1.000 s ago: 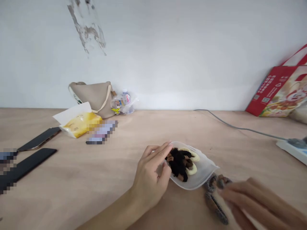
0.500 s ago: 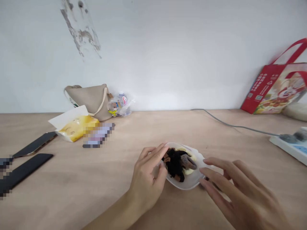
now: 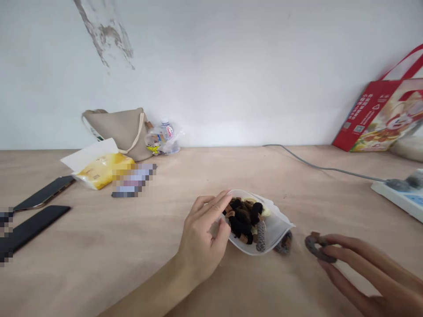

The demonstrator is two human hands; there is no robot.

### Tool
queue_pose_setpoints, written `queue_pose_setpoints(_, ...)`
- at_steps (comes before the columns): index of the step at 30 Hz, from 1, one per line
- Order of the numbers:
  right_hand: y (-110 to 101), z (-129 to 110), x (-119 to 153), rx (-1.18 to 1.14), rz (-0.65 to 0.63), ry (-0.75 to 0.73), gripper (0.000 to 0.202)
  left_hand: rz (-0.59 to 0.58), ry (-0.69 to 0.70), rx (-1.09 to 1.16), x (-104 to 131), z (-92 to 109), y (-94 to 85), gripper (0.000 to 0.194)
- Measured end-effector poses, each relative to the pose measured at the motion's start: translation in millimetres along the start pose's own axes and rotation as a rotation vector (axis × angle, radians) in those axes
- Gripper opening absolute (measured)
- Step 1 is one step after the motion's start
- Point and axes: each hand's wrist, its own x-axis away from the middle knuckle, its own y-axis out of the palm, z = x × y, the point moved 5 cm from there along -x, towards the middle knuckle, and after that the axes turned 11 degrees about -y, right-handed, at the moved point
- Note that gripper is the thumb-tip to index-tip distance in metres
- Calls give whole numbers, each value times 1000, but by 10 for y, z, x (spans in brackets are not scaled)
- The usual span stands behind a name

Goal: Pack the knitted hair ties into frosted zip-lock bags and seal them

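A translucent white pouch (image 3: 279, 220) lies on the table with its mouth held wide. Inside are several black and brown hair ties (image 3: 239, 224), a grey one (image 3: 261, 236) and something pale yellow. My left hand (image 3: 206, 233) grips the pouch's left rim between thumb and fingers. Off to the right, my right hand (image 3: 363, 266) pinches a grey hair tie (image 3: 315, 250) with a brown band, just above or at the table; I cannot tell which. Another grey-brown hair tie (image 3: 284, 243) rests against the pouch's right corner, partly hidden by it.
At left lie a yellow tissue pack (image 3: 102, 171), a phone (image 3: 134, 181) and dark flat devices (image 3: 39, 229). Against the wall stand a beige bag (image 3: 115, 130) and a plastic bag with a bottle (image 3: 165, 138). A red carrier bag (image 3: 366, 116) and a power strip (image 3: 401, 202) are at right.
My right hand has moved right, away from the pouch, and now shows a grey hair tie in its fingers. The grey tie in the pouch sits differently. My left hand stays on the rim.
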Motion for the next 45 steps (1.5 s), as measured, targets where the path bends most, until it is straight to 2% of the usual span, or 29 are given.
queue_pose_setpoints(4,-169,-436,-423,-21,129,-318,42,-5,-2,-10,-13,0,-12,44)
queue_pose_setpoints(6,-91,-561,-683,-56,28,-313,37,-11,2,-17,-19,2,-22,45)
queue_pose_setpoints(9,-20,-589,-865,-90,-6,-265,29,-12,5,-24,-18,-3,-35,46)
queue_pose_setpoints(12,17,-434,-722,-121,-21,-170,22,-11,-8,-19,-13,-14,-32,46)
queue_pose_setpoints(16,312,-255,-375,-155,-310,-54,15,-7,1,-10,-16,5,-14,45)
queue_pose_setpoints(18,465,-222,-269,-143,-395,-17,17,-6,0,-11,-15,14,-10,46)
queue_pose_setpoints(20,518,-232,-239,-122,-376,-46,18,-6,-7,-14,-9,12,-10,46)
queue_pose_setpoints(22,454,-298,-251,-110,-317,-149,15,-11,-19,-14,-3,0,-10,46)
queue_pose_setpoints(24,273,-406,-298,-113,-199,-258,12,-18,-26,-14,0,-10,-8,46)
queue_pose_setpoints(27,-43,-569,-450,-72,12,-320,20,-24,-24,-11,-5,-8,-6,46)
queue_pose_setpoints(29,-118,-634,-588,-55,47,-335,25,-22,-23,-11,-13,1,-8,46)
queue_pose_setpoints(32,-39,-554,-740,-148,21,-315,25,-19,-39,-14,-22,6,-19,46)
queue_pose_setpoints(35,121,-260,-739,-161,18,-139,16,-21,-47,-10,-22,-2,-31,47)
queue_pose_setpoints(37,308,-118,-675,-176,-127,-72,15,-19,-52,-10,-21,-13,-37,47)
queue_pose_setpoints(40,575,-82,-566,-216,-359,-113,20,-14,-52,-23,-22,-21,-39,46)
queue_pose_setpoints(43,628,-69,-512,-171,-354,-101,16,-17,-53,-32,-26,-25,-39,47)
queue_pose_setpoints(45,515,-63,-501,-132,-279,-57,14,-17,-62,-33,-26,-29,-41,47)
